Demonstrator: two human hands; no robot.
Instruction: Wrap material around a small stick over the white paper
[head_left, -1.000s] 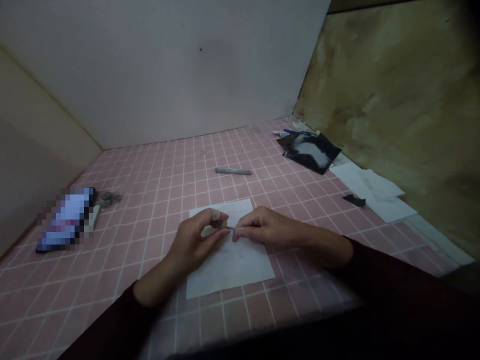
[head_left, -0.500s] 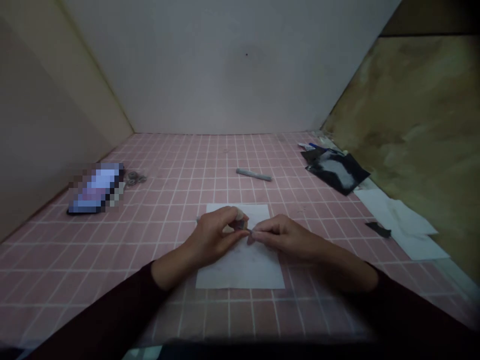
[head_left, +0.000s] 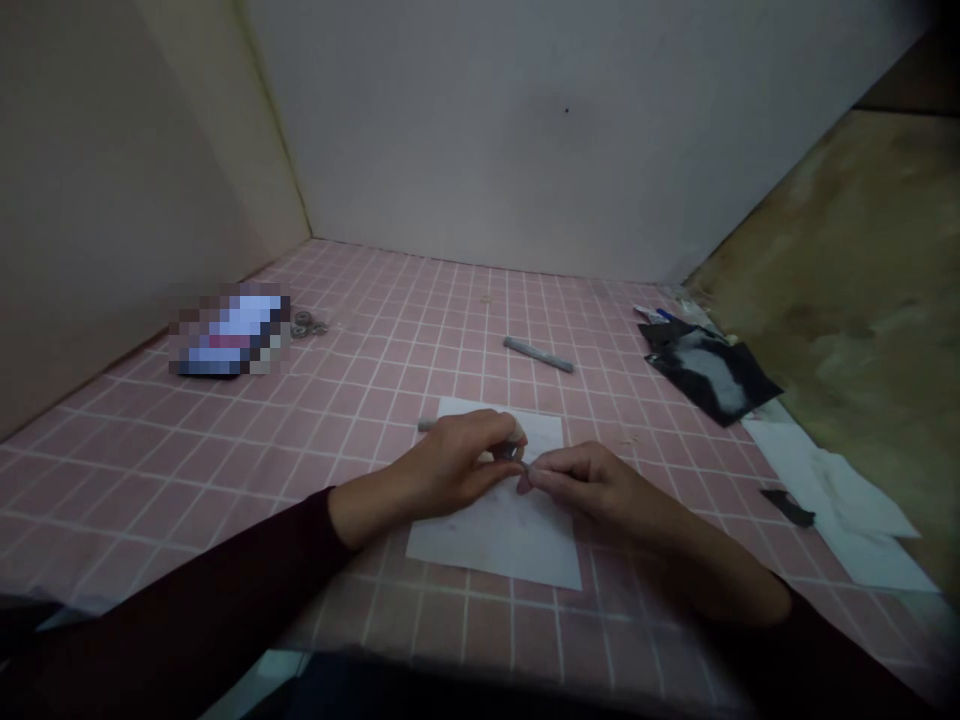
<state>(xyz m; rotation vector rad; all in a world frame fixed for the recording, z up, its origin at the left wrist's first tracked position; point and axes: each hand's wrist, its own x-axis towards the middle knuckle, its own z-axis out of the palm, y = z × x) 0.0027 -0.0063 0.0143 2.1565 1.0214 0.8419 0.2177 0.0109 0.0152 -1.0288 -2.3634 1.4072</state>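
Note:
My left hand (head_left: 457, 465) is over a white sheet of paper (head_left: 495, 550), thumb and fingers closed in a pinch around something small and greyish, mostly hidden. Something pale shows at its index fingertip. Touching or almost touching it at the fingertips, my right hand (head_left: 592, 480) pinches a small, thin greyish piece (head_left: 526, 468) too small to name. Behind my left hand, the end of a grey stick-like thing (head_left: 427, 425) pokes out at the paper's edge. A grey pen-shaped stick (head_left: 538, 355) lies beyond the paper.
A phone with a lit, blurred screen (head_left: 236, 335) lies at the left beside several small metal rings (head_left: 307, 325). To the right are black sheets with whitish powder (head_left: 712, 375), white papers (head_left: 847, 500) and a dark scrap (head_left: 787, 507). Walls bound the pink checked tabletop (head_left: 375, 330).
The view has tilted and shifted, so things on the table appear farther right. Both hands stay pinched together over the paper, with only slight finger movement.

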